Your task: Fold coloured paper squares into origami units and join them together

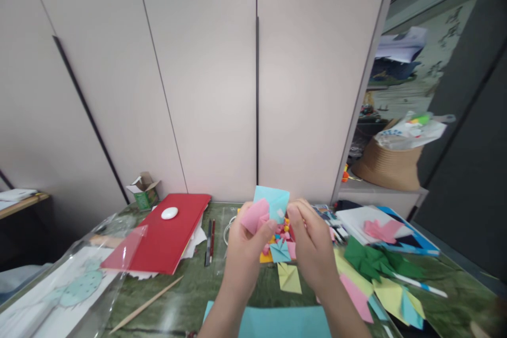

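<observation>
1. The person's left hand (246, 245) is up above the green marble-look table (190, 288). Its thumb and fingers are pinched on a small folded pink paper piece (254, 215).
2. The right hand (311, 240) is just beside it. Its fingers are closed on a small folded light blue paper piece (273, 200).
3. The pink piece and the blue piece touch each other. The blue one sticks up behind the pink one. Both are held in the air over the middle of the table, in front of the pale cupboard doors (214, 74).
4. Right under the hands lies a little heap of tiny folded paper bits in pink, yellow and blue (282, 243).
5. A small yellow folded paper square (289, 278) lies on the table just in front of the heap.
6. A big light blue paper sheet (277, 322) lies at the near edge, between the two arms.
7. To the left lies a flat red folder (164, 237) with a small white oval thing (169, 213) on top.
8. Two dark pens (209, 240) lie beside the red folder.
9. A long thin wooden stick (144, 305) lies slanted near the front left.
10. To the right are dark green folded paper shapes (370, 259) and more pink and yellow papers.
11. A woven brown basket (386, 166) sits on a shelf far to the right.
</observation>
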Demonstrator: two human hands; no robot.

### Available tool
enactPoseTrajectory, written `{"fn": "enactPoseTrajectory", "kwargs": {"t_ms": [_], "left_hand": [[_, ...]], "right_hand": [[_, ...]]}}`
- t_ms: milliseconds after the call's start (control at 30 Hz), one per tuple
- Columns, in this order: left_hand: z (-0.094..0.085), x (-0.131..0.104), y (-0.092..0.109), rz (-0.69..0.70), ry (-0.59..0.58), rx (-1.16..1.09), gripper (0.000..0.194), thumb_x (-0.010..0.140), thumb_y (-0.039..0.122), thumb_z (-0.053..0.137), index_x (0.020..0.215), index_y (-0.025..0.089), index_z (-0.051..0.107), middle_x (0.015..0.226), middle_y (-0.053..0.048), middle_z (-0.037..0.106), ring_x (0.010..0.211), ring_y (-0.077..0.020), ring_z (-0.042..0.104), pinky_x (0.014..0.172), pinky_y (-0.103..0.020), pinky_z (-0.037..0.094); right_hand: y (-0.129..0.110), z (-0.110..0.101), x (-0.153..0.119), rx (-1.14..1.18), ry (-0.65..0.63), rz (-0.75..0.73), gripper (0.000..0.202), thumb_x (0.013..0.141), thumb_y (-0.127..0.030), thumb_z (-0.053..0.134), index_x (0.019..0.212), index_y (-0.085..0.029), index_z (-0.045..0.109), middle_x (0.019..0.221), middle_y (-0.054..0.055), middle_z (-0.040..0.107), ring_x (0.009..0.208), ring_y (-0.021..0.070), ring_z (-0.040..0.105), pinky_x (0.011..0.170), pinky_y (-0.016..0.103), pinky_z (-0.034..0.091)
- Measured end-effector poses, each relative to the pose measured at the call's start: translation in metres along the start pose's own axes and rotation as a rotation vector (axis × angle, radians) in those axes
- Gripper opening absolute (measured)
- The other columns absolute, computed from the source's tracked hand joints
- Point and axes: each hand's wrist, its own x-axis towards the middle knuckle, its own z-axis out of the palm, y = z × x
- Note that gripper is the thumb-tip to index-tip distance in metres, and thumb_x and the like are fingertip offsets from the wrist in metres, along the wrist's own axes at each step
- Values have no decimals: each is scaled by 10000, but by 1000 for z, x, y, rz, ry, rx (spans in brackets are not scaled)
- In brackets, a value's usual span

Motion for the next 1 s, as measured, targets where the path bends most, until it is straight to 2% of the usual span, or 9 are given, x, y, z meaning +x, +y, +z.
{"fn": "enactPoseTrajectory", "kwargs": {"t_ms": [133,200,367,533,733,867,1000], "left_hand": [[-1,0,0,3,20,7,199,788,257,643,779,170,464,695,38,440,655,-88,453,620,-216,406],[-1,1,1,5,27,8,215,777,251,653,765,172,453,678,48,413,634,-78,428,600,-203,394],[2,1,3,39,56,34,223,750,235,682,772,166,471,665,63,408,607,-61,378,568,-178,365],[3,0,3,57,69,83,207,757,240,679,790,167,489,673,66,429,604,-57,392,573,-173,367],[2,0,2,63,41,115,197,793,269,643,790,179,468,682,64,402,631,-68,398,601,-186,369],[3,-1,3,48,-20,140,192,801,280,630,781,174,471,696,55,421,647,-76,410,620,-194,371],[3,-2,5,29,-17,135,179,791,282,635,827,175,495,708,46,474,648,-87,441,617,-201,376]], "right_hand": [[-3,-5,2,-7,-45,7,241,882,-302,504,663,-203,488,688,-19,510,691,148,473,654,273,329],[-3,-5,3,9,-55,27,228,861,-288,535,655,-202,495,694,-19,522,703,150,486,664,273,337],[-2,-4,3,77,-68,77,244,870,-264,507,639,-201,459,687,-21,488,693,148,485,665,274,344],[-2,-5,2,59,-86,85,246,881,-271,484,649,-203,437,697,-19,474,699,151,469,672,277,336],[-5,-10,4,21,-142,91,197,877,-283,482,697,-204,486,735,-13,499,734,160,479,687,278,335],[-7,-12,4,10,-112,90,250,865,-307,507,641,-202,466,678,-18,489,705,162,469,669,281,330],[-6,-12,5,21,-105,61,275,873,-297,492,618,-202,458,644,-20,472,678,161,451,647,283,326]]}}
